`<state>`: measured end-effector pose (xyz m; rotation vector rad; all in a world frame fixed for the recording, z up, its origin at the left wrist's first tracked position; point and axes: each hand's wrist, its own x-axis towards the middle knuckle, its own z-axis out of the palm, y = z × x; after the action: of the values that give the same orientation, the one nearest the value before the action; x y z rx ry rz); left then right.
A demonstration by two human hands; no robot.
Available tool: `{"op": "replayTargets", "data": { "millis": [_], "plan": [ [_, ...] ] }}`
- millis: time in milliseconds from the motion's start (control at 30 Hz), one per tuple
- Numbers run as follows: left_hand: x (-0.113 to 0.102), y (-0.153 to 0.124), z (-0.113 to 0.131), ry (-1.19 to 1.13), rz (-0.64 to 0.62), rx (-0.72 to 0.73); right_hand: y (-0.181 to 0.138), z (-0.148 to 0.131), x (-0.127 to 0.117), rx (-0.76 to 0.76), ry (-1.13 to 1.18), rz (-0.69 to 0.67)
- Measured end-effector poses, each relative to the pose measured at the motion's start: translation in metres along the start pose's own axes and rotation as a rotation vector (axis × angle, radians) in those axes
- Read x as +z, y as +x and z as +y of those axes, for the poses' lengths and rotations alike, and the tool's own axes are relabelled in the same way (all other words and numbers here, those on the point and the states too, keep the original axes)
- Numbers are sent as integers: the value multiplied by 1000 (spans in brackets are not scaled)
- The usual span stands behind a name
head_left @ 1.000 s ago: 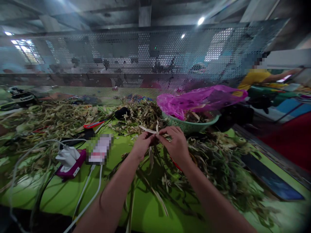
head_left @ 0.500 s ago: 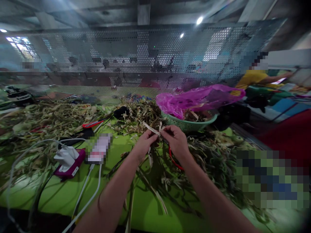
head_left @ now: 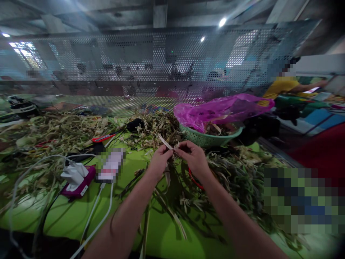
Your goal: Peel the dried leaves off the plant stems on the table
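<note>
Green worktop strewn with leaf litter | left hand, right hand: both pinching pale leaf strip | handling: light, limp, probably brittle; grip near ends

Dry papery leaf strip; glossy plastic bag.

- Leaf strip: its middle is hidden where the fingertips of the left hand and right hand pinch it.
- Red loop: mostly covered by the right wrist.
- Basket: contents masked by a pink bag.
- Phone and the far right of the table (both pixelated): unreadable.
- White cable: cut off by the lower edge.
</note>
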<state>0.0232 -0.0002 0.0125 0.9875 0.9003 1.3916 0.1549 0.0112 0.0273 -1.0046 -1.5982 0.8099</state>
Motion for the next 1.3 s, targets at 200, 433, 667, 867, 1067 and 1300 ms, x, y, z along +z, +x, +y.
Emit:
{"op": "replayTargets", "data": {
  "millis": [200, 433, 667, 867, 1067, 1300],
  "plan": [
    [2, -1, 0, -22, -5, -9, 0, 0, 0, -28, -13, 9],
    [0, -2, 4, -54, -100, -110, 5, 4, -5, 71, 212, 160],
    [-4, -1, 6, 27, -206, -58, 7, 10, -5, 150, 350, 203],
    [0, -8, 14, -24, -298, -136, 6, 3, -10, 272, 474, 194],
    [-3, -8, 18, 18, -233, -133, 10, 3, -18, 197, 330, 111],
    [-13, -1, 16, 20, 4, -76, 8, 2, -15, 92, 161, 30]
  ]
}}
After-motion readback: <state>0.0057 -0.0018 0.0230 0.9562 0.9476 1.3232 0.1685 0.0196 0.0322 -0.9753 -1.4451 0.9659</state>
